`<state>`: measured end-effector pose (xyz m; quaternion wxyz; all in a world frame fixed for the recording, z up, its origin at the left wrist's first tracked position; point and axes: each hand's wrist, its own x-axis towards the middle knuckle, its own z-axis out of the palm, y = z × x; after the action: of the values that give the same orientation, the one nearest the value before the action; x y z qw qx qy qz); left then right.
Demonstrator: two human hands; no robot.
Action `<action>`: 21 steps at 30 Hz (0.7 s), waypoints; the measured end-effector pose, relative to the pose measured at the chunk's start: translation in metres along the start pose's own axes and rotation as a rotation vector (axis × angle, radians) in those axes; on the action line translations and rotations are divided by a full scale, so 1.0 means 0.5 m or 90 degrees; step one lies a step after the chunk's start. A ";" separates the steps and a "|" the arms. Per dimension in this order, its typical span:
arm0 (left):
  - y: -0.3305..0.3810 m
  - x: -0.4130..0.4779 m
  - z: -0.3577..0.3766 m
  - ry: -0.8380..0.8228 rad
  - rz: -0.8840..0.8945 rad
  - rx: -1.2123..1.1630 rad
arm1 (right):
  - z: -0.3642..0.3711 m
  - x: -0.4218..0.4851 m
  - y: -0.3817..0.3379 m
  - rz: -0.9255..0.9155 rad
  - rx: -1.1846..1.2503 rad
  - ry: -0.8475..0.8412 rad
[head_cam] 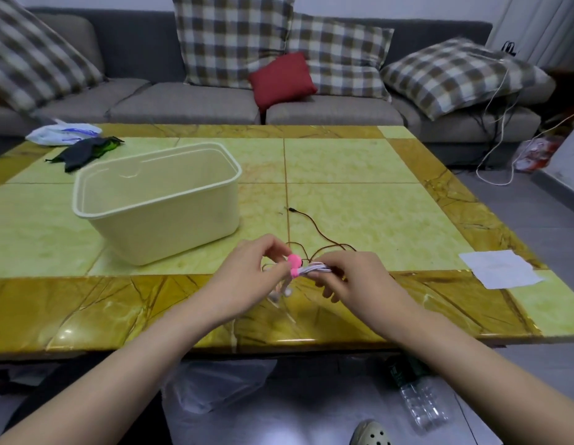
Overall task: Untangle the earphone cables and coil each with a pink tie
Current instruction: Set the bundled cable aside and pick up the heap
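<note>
White and coiled, your earphone cable (316, 269) is held just above the table's (359, 162) near edge, a pink tie (294, 263) wrapped round one end. Your left hand (247, 274) pinches the pink tie; your right hand (354, 276) grips the coil. Beyond lies a loose brown cable (313, 224), a cream bin (170, 226) further left.

Left hand (250, 277) and right hand (356, 281) are bare; one foot wears a cream perforated clog (372, 434).

Glossy marble-patterned stone surface (343, 162) in yellow-green and amber; matt cream plastic tub (170, 220); smooth white-sheathed earphone cable (314, 269); rubbery pink tie (294, 262); matt white paper sheet (500, 268); woven checked cloth cushions (231, 36).
</note>
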<state>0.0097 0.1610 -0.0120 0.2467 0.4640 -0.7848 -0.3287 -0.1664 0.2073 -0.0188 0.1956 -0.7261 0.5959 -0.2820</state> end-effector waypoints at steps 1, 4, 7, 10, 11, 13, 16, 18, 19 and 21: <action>-0.004 0.007 -0.015 0.017 0.014 0.062 | -0.004 0.006 0.000 0.014 0.011 0.003; -0.014 0.039 -0.082 0.096 0.045 0.185 | -0.021 0.044 -0.001 0.038 0.022 0.043; -0.018 0.071 -0.154 0.193 0.066 0.284 | -0.042 0.093 -0.013 0.046 0.017 0.082; -0.041 0.091 -0.206 0.229 0.030 0.396 | -0.052 0.149 -0.038 0.026 0.012 0.116; -0.052 0.096 -0.215 0.219 0.000 0.434 | -0.053 0.166 -0.049 0.018 0.019 0.126; -0.075 0.102 -0.227 0.202 -0.047 0.477 | -0.049 0.203 -0.075 -0.007 0.030 0.144; -0.101 0.103 -0.230 0.202 -0.060 0.487 | -0.034 0.263 -0.118 -0.030 0.067 0.169; -0.111 0.102 -0.230 0.208 -0.058 0.491 | -0.018 0.306 -0.139 -0.038 0.088 0.173; -0.115 0.103 -0.229 0.211 -0.057 0.492 | -0.007 0.326 -0.146 -0.039 0.093 0.169; -0.122 0.105 -0.228 0.218 -0.055 0.487 | 0.015 0.359 -0.161 -0.036 0.108 0.163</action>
<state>0.0994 0.0600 0.0223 0.1694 0.6025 -0.7778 0.0579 -0.0773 0.0489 0.0568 0.1707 -0.6816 0.5693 -0.4268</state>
